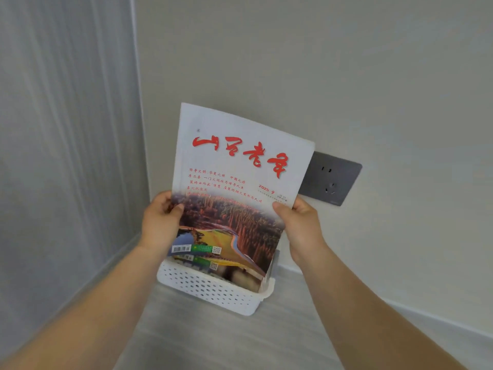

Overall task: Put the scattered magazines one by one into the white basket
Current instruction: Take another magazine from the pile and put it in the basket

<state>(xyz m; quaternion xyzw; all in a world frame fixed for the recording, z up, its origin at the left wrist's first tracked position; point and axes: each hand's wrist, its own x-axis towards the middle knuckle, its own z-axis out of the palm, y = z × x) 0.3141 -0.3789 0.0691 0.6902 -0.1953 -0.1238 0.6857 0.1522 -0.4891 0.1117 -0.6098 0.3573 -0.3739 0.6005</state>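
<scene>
Our left hand (160,222) and right hand (301,231) pinched the red-titled magazine (237,193) by its sides, its lower edge entering the white basket (213,289) (others already stood inside); remaining magazines weren't visible.

Floor (213,340): pale grey, faint wood-grain streaks, runs into room corner at upper left. White skirting along wall on right side. Directly on floor: 1 white basket (213,291), plastic, perforated sides w/ rows of small holes, rolled rim, standing upright near corner, close to back wall; whether it touches wall can't be told. Basket sits askew to wall line, one corner toward camera. Nothing else seen resting on floor.
</scene>
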